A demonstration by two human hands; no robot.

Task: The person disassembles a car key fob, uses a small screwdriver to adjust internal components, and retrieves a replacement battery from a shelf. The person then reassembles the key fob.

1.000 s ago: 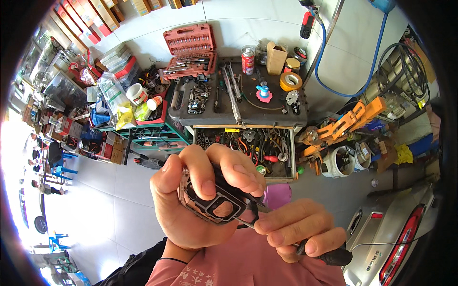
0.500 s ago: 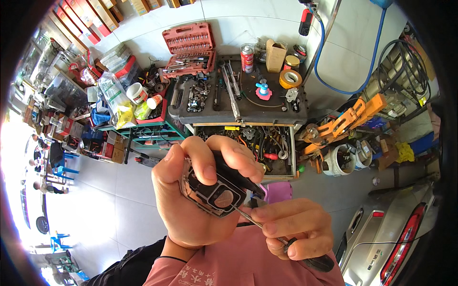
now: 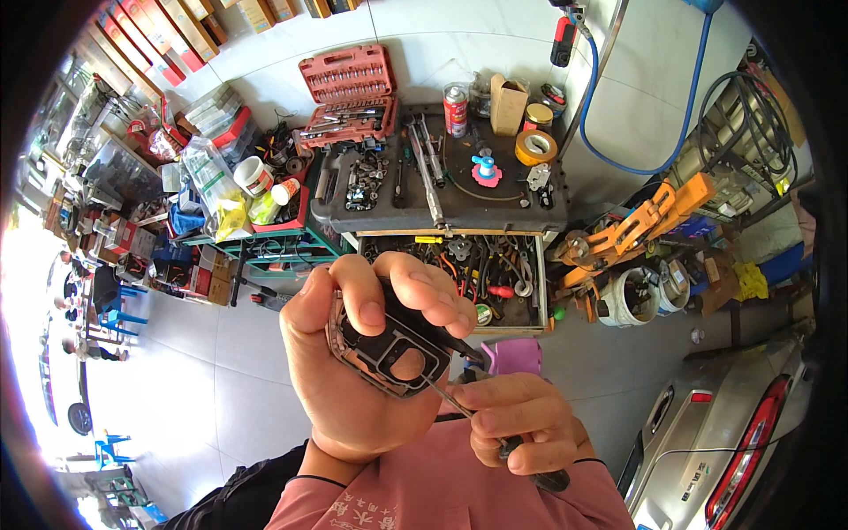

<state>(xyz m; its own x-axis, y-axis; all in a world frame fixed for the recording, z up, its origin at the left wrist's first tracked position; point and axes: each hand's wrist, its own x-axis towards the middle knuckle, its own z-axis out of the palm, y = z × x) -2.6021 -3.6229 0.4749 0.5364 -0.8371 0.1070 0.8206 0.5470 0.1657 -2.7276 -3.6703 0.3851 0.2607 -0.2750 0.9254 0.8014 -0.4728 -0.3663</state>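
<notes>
Fingers (image 3: 415, 296) hide the key shell's (image 3: 384, 353) top (screwdriver (image 3: 495, 433) handle too).

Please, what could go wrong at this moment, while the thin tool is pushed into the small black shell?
1. The thin metal screwdriver in the right hand points toward the left hand; a slip might stab the palm.
2. The small black key-fob shell with a metal frame is pinched only by fingertips high above the grey tiled floor; it, or any loose part, could drop.

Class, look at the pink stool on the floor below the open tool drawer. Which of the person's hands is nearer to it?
Right. The right hand, gripping a screwdriver, sits just below the pink stool in the picture. The left hand, holding the black key shell, lies further to the stool's left.
</notes>
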